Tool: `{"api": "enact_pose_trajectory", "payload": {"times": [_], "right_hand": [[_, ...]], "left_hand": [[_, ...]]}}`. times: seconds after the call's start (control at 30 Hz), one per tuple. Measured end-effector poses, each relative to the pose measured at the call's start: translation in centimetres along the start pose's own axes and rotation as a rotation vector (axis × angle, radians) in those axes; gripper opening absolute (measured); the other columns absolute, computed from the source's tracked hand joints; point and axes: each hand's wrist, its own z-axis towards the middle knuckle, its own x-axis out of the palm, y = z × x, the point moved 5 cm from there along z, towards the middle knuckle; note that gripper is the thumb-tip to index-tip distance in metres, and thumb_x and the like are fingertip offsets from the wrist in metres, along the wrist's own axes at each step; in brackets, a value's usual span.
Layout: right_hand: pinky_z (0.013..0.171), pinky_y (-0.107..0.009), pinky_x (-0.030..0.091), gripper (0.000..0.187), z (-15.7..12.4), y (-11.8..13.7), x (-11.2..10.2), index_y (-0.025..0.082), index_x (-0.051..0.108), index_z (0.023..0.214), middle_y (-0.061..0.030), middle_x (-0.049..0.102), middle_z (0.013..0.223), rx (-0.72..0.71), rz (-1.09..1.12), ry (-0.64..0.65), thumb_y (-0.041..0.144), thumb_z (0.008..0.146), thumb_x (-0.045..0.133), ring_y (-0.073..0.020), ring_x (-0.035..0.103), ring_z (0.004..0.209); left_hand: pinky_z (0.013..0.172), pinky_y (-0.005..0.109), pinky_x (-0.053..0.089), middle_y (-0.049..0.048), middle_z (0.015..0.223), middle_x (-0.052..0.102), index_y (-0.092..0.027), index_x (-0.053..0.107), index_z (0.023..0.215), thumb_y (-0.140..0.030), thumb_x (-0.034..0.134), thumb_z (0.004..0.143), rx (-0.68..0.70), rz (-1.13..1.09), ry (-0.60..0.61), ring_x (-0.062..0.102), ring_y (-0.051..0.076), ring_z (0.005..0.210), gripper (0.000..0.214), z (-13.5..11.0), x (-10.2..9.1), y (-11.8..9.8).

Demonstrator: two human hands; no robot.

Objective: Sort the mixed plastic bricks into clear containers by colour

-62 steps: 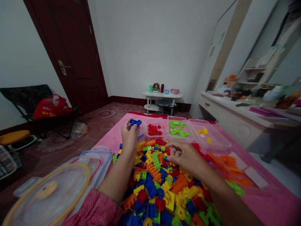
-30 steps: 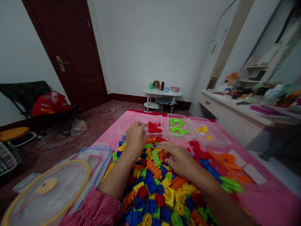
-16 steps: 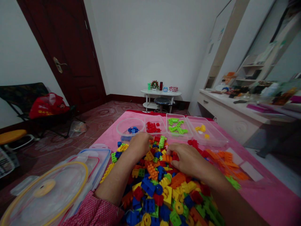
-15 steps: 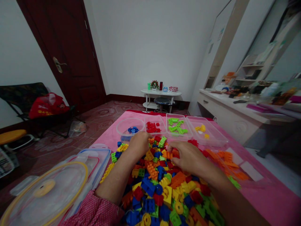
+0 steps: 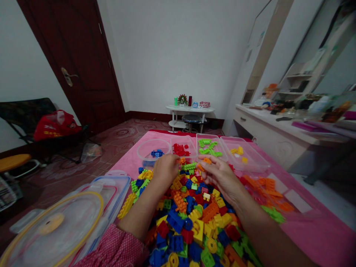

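A heap of mixed toy building bricks [image 5: 191, 222] in red, blue, yellow, green and orange covers the near middle of the table. At its far edge, my left hand [image 5: 167, 170] is closed, with a small orange building brick [image 5: 182, 161] at its fingertips. My right hand [image 5: 221, 173] is raised slightly over the heap, thumb and fingers closed round an orange building brick [image 5: 207, 160]. A second orange piece [image 5: 200, 168] shows by its thumb. Between the hands lies a light green brick [image 5: 189, 166].
Along the far side stand a round tub [image 5: 138, 150] with blue bricks and clear boxes with red, green [image 5: 198, 148] and yellow bricks [image 5: 237, 151]. Orange bricks [image 5: 268, 187] fill a clear box at right. Stacked lids [image 5: 69, 218] lie at left.
My right hand has lifted and turned, showing orange bricks in its fingers. The green brick between the hands has shifted and now lies more level. My left hand has barely moved.
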Motion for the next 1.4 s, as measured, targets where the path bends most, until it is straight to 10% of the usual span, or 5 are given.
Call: {"api": "enact_pose_trajectory", "payload": {"times": [0.23, 0.6, 0.97, 1.13, 1.4], "right_hand": [[0.043, -0.017, 0.04, 0.044, 0.0, -0.4, 0.1, 0.019, 0.052, 0.111, 0.0032, 0.055, 0.068, 0.06, 0.059, 0.071, 0.037, 0.074, 0.068, -0.0057, 0.048, 0.049], [0.044, -0.019, 0.045, 0.035, -0.2, 1.0, 0.0, 0.015, 0.056, 0.091, 0.0045, 0.054, 0.055, -0.083, -0.131, 0.107, 0.041, 0.072, 0.067, -0.0085, 0.052, 0.046], [0.067, -0.04, 0.046, 0.041, -1.7, 8.1, -14.5, 0.021, 0.063, 0.104, -0.0144, 0.068, 0.092, -0.057, -1.465, -0.754, 0.048, 0.073, 0.057, -0.0331, 0.064, 0.085], [0.07, -0.039, 0.044, 0.055, -1.4, 6.8, -16.4, 0.024, 0.057, 0.121, -0.0115, 0.067, 0.105, 0.132, -1.543, -0.595, 0.05, 0.072, 0.058, -0.0312, 0.063, 0.09], [0.055, -0.021, 0.036, 0.02, -0.7, 2.5, -6.8, 0.022, 0.069, 0.083, -0.0012, 0.068, 0.079, -0.021, -1.408, 0.111, 0.029, 0.065, 0.067, -0.0151, 0.06, 0.07]], "left_hand": [[0.057, 0.022, 0.047, 0.0063, 0.077, 0.07, -0.012, 0.07, 0.09, -0.036, 0.067, 0.071, -0.089, -0.969, 0.176, 0.061, 0.013, 0.064, 0.031, -0.6, -0.7, -2.4], [0.055, 0.022, 0.048, 0.0016, 0.068, 0.062, -0.011, 0.064, 0.079, -0.036, 0.067, 0.069, -0.065, -1.053, 0.223, 0.056, 0.01, 0.058, 0.027, -1.5, 0.7, -4.3], [0.074, 0.029, 0.048, 0.0053, 0.091, 0.07, -0.016, 0.068, 0.094, -0.028, 0.055, 0.079, 0.226, -0.605, 0.344, 0.063, 0.019, 0.084, 0.022, -2.8, 1.9, -6.3], [0.093, 0.033, 0.042, 0.0054, 0.117, 0.063, -0.024, 0.062, 0.115, -0.03, 0.063, 0.075, 0.426, -0.455, 0.421, 0.056, 0.022, 0.106, 0.04, -4.6, 2.3, -7.7], [0.079, 0.027, 0.045, 0.0044, 0.101, 0.068, -0.025, 0.068, 0.107, -0.016, 0.066, 0.068, 0.54, -0.262, 0.566, 0.061, 0.02, 0.09, 0.039, -5.4, 4.2, -7.6]]}}
